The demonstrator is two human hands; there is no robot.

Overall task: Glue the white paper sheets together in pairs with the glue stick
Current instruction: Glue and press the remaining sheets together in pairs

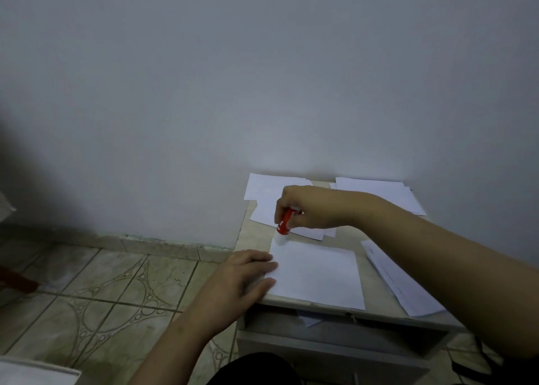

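A white paper sheet [318, 274] lies at the front of a small table [253, 233]. My right hand [309, 206] grips a red glue stick [284, 223], tilted, with its white tip touching the sheet's far left corner. My left hand [242, 276] rests flat with straight fingers on the sheet's left edge. More white sheets [268, 192] lie loosely overlapped at the back left, others at the back right [388, 192], and a stack [402, 285] sits along the right side under my forearm.
The table stands against a plain wall, with an open shelf [335, 326] under its top holding a scrap of paper. A patterned tile floor [110, 291] spreads to the left. A red object [17, 279] lies at the far left edge.
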